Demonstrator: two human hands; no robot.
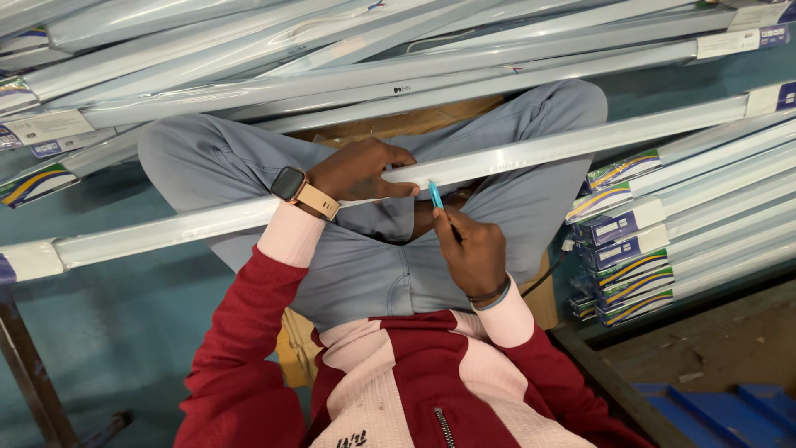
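A long white tube light [249, 217] in a clear plastic sleeve lies across the person's lap, its long axis running from the lower left edge of the view up toward the right edge, slightly tilted, with a white end cap [31, 259] at the left. The left hand [361, 170] is closed around the tube near its middle, thumb under and fingers [398, 158] curled over the top, a watch [290, 184] with a tan strap on that wrist. The right hand [474, 253] sits just below the tube, its grip pinched shut on a thin blue-tipped tool [437, 199], probably a pen or small screwdriver, whose tip points up and touches or nearly touches the tube's lower edge. The person sits cross-legged in grey trousers [356, 265] and a red and pink jacket [398, 382], apparently on a piece of brown cardboard [414, 123] over a teal floor [108, 323]. More sleeved tubes [332, 58] lie stacked behind the knees, and a pile of boxed tubes [663, 241] rests at the right, ends facing the person. Blue plastic [730, 406] shows at the lower right corner.
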